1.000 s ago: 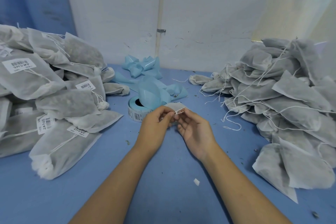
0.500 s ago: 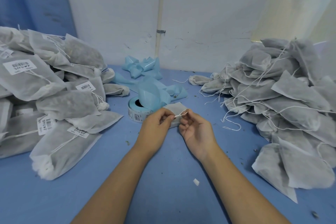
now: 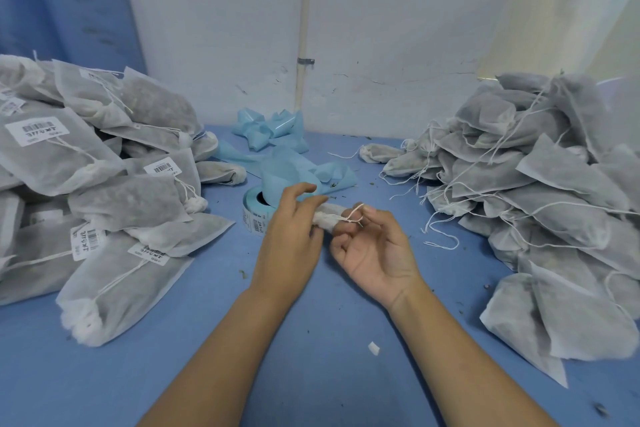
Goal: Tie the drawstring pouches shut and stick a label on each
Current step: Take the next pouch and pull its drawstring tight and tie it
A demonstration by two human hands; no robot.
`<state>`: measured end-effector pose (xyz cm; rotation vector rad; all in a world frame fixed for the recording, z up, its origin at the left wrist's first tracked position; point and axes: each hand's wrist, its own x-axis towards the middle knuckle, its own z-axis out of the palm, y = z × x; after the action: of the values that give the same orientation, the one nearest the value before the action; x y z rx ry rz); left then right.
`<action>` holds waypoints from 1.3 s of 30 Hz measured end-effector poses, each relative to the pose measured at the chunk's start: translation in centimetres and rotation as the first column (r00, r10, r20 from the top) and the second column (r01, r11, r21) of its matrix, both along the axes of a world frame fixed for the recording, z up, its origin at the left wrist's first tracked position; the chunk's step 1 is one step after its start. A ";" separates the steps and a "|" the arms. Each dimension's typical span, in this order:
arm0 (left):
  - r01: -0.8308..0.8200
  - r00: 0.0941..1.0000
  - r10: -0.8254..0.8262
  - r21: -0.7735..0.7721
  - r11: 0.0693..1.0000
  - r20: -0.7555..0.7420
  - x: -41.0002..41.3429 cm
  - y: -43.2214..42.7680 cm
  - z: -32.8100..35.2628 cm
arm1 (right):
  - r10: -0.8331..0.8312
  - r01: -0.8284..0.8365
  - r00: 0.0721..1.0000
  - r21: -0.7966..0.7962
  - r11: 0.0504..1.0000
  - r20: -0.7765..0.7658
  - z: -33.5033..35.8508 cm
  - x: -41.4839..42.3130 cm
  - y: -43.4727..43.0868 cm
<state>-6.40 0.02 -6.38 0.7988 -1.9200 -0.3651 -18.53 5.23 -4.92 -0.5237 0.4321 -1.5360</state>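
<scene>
Between my hands is a small white drawstring pouch (image 3: 329, 216), its gathered neck pointing right. My left hand (image 3: 292, 236) grips the pouch body from the left, with index and middle fingers lifted. My right hand (image 3: 375, 250) is palm up and pinches the thin white drawstring (image 3: 353, 215), which loops over its fingertips at the pouch neck. Just behind my left hand stands a blue label roll (image 3: 256, 210) with barcode stickers. Labelled, tied pouches (image 3: 100, 184) are heaped at the left. Pouches without labels and with loose strings (image 3: 540, 191) are piled at the right.
Crumpled blue backing strip (image 3: 273, 135) lies behind the roll, against the white wall. The blue tabletop (image 3: 311, 357) carries a small white scrap (image 3: 373, 348) and bits of dried herb. Loose string ends (image 3: 440, 239) trail from the right pile.
The pouch neck has been bunched tighter. My right hand has turned palm up with the string looped over its fingers, and my left hand's fingers have lifted.
</scene>
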 end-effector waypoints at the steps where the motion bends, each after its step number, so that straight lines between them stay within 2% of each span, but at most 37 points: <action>1: -0.015 0.999 0.015 0.000 1.000 -0.038 -0.1 0.0 0.1 | 0.004 -0.004 1.000 -0.014 1.000 0.002 0.0 -0.1 0.0; 5: -0.099 0.989 0.092 -0.056 0.993 -0.117 -0.3 0.5 1.0 | -0.034 0.035 0.999 -0.013 0.999 0.014 0.0 -0.2 -0.1; 7: -0.152 0.961 0.144 -0.015 0.988 -0.237 -0.2 0.7 1.7 | -0.076 0.076 0.997 0.007 0.997 -0.006 0.0 -0.2 -0.1; 10: -0.076 0.924 0.112 0.113 0.991 -0.366 -0.2 1.2 2.4 | -0.167 0.174 0.976 0.037 0.984 -0.142 0.0 0.1 -0.3; 14: -0.043 0.907 0.098 0.141 0.989 -0.409 -0.1 1.1 2.7 | -0.303 0.338 0.896 0.055 0.940 -0.325 -0.1 0.8 -0.6; 17: -0.046 0.877 0.132 0.191 0.980 -0.463 -0.1 0.8 3.1 | -0.341 0.387 0.859 0.046 0.921 -0.381 -0.5 1.0 -0.8; 21: 0.023 0.868 0.102 0.244 0.970 -0.486 -0.1 0.5 3.4 | -0.329 0.373 0.873 0.060 0.926 -0.361 -0.7 1.1 -0.9; 25: 0.178 0.850 0.013 0.310 0.934 -0.527 0.0 0.3 3.6 | -0.334 0.385 0.879 0.091 0.918 -0.340 -0.8 1.2 -1.0; 28: 0.356 0.805 -0.069 0.387 0.851 -0.589 0.3 0.1 3.7 | -0.376 0.438 0.867 0.137 0.889 -0.328 -0.9 1.4 -1.1; 31: 0.462 0.758 -0.064 0.464 0.756 -0.650 0.5 -0.5 3.6 | -0.430 0.491 0.852 0.169 0.855 -0.299 -0.5 1.5 -1.2; 37: 0.324 0.857 -0.049 0.461 0.826 -0.513 0.3 -0.1 2.8 | -0.463 0.516 0.843 0.170 0.840 -0.272 0.4 2.9 -1.7; 39: 0.281 0.833 0.009 0.435 0.855 -0.554 0.3 -0.2 3.2 | -0.455 0.501 0.854 0.163 0.850 -0.252 0.6 3.5 -1.9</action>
<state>-6.15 -0.19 -3.15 0.7726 -1.3493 -1.1031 -15.07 3.36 -4.33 -0.4139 0.9435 -1.8900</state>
